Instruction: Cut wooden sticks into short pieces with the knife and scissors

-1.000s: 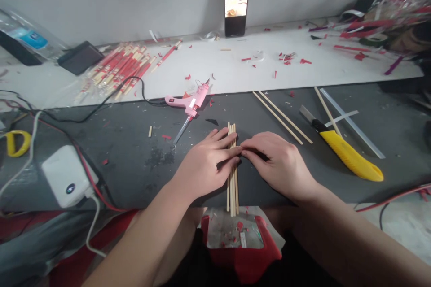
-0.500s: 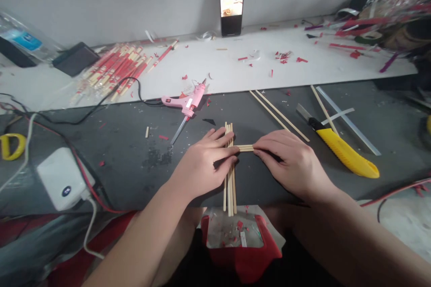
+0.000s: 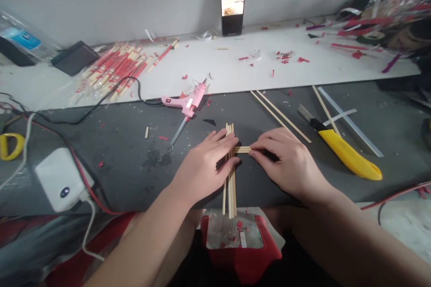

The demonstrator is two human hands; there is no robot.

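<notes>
My left hand (image 3: 205, 166) lies across a bundle of long pale wooden chopsticks (image 3: 230, 193), its fingers over the top and its thumb at the right side, keeping them together. The bundle points away from me, its near ends jutting past the table's edge. Between finger and thumb, my right hand (image 3: 286, 157) pinches the right ends of several short wooden stick pieces (image 3: 242, 149). These lie side by side, crosswise to the bundle, their left ends at its right side. Whether they reach under the bundle is hidden.
A pink glue gun (image 3: 193, 101) lies behind my left hand. To the right are a yellow utility knife (image 3: 350, 152), a clear glue stick (image 3: 350, 121) and loose chopsticks (image 3: 279, 116). Wrapped chopsticks (image 3: 114, 69), a propped phone (image 3: 232, 4) and a white power bank (image 3: 60, 179) stand around.
My left index finger has moved off the short pieces onto the long bundle. My right hand has shifted slightly left, and less of the short pieces shows between the hands.
</notes>
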